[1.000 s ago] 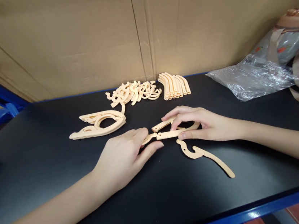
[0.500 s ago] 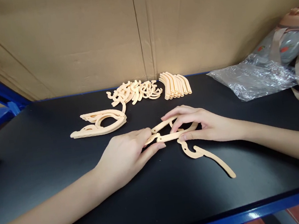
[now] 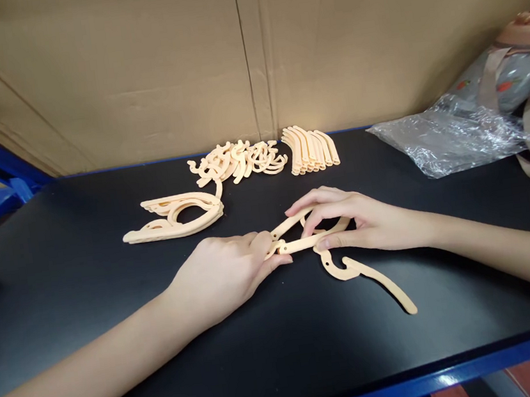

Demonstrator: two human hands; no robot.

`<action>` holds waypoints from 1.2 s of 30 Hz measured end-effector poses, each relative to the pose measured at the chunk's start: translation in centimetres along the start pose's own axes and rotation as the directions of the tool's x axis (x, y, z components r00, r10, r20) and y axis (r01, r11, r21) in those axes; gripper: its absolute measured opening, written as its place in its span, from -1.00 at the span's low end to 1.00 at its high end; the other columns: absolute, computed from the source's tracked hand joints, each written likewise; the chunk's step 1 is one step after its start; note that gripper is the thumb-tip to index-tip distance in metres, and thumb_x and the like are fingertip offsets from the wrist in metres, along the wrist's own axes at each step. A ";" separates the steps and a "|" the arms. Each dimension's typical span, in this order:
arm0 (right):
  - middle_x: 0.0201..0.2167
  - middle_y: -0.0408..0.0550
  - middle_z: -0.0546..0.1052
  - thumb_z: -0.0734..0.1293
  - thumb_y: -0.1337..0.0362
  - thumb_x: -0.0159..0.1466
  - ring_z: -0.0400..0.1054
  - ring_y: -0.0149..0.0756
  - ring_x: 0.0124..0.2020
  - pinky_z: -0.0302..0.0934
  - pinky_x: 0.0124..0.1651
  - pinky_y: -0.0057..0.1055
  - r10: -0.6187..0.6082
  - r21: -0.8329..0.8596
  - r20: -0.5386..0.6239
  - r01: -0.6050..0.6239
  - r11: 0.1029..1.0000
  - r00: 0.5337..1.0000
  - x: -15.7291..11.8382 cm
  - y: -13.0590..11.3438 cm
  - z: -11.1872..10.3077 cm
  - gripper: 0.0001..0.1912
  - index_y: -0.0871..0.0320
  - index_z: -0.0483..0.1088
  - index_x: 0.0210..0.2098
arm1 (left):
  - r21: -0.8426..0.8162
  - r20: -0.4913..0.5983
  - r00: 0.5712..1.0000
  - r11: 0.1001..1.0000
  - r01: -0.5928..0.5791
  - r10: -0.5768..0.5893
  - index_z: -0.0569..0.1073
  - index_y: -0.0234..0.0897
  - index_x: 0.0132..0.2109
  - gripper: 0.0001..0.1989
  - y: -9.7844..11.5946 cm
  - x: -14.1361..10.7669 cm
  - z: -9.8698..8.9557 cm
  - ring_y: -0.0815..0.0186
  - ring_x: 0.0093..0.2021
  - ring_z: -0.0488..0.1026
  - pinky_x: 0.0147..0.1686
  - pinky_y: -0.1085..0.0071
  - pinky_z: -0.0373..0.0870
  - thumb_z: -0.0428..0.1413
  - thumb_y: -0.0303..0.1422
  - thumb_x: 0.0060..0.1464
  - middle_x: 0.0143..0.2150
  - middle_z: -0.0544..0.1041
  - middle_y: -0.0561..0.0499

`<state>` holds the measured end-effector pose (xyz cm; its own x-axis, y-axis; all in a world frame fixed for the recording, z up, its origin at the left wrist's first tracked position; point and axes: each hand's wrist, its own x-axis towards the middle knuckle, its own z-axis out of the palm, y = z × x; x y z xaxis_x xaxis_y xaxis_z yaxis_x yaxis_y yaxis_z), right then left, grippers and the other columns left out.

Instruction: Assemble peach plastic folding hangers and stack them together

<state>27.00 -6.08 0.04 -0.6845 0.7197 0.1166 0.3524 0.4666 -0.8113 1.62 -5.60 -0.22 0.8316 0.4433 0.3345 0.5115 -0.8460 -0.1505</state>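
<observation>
Both hands are on a cream plastic folding hanger (image 3: pixel 299 244) low over the black table. My left hand (image 3: pixel 225 271) pinches a small curved piece at its left end, beside the two arm ends; the fingers hide most of that piece. My right hand (image 3: pixel 352 220) grips the hanger's arms from the right, thumb on the near arm and fingers over the far one. Just below the right hand lie a loose hook-shaped piece (image 3: pixel 336 267) and a long curved piece (image 3: pixel 389 286), touching each other.
Folded hangers (image 3: pixel 195 223) lie at the left. Behind are a heap of small curved pieces (image 3: pixel 241 161) and a stack of curved arms (image 3: pixel 310 149). A clear plastic bag (image 3: pixel 445 137) lies at the back right, against a cardboard wall (image 3: pixel 157 70).
My left hand has shifted slightly right, its fingers now closer over the small piece and the arm ends. My right hand has barely moved.
</observation>
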 end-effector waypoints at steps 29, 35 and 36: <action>0.11 -0.07 0.36 0.36 0.15 0.26 0.21 -0.20 0.16 0.28 0.14 -0.04 -0.042 -0.084 0.018 0.043 0.995 0.999 0.2 0.7 -0.2 -0.83 0.04 0.49 -0.19 | 0.253 -0.077 0.981 0.955 -0.153 0.178 0.36 -0.26 -0.43 -0.67 -0.1 0.1 -0.6 0.37 -0.56 0.35 -0.56 0.40 0.15 -0.01 -0.22 0.29 -0.56 0.38 0.12; 0.11 -0.07 0.35 0.35 0.16 0.27 0.19 -0.22 0.17 0.35 0.07 -0.15 -0.038 -0.067 0.025 0.040 0.997 0.999 0.2 0.5 -0.2 -0.83 0.04 0.48 -0.18 | 0.228 -0.103 0.979 0.962 -0.148 0.175 0.37 -0.26 -0.42 -0.70 -0.1 0.1 -0.7 0.37 -0.54 0.34 -0.54 0.41 0.16 0.02 -0.23 0.27 -0.55 0.39 0.13; 0.11 -0.06 0.35 0.35 0.15 0.27 0.19 -0.22 0.17 0.38 0.01 -0.20 -0.033 -0.058 0.027 0.034 0.998 0.999 0.2 0.5 -0.2 -0.83 0.04 0.48 -0.18 | 0.223 -0.101 0.980 0.964 -0.147 0.173 0.37 -0.26 -0.42 -0.70 -0.1 0.1 -0.7 0.37 -0.54 0.33 -0.54 0.41 0.16 0.02 -0.24 0.27 -0.55 0.39 0.13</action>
<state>27.21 -5.61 -0.24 -0.7126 0.6899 0.1274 0.3655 0.5201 -0.7719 1.50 -5.72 0.49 0.8814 0.2581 0.3957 0.4187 -0.8145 -0.4015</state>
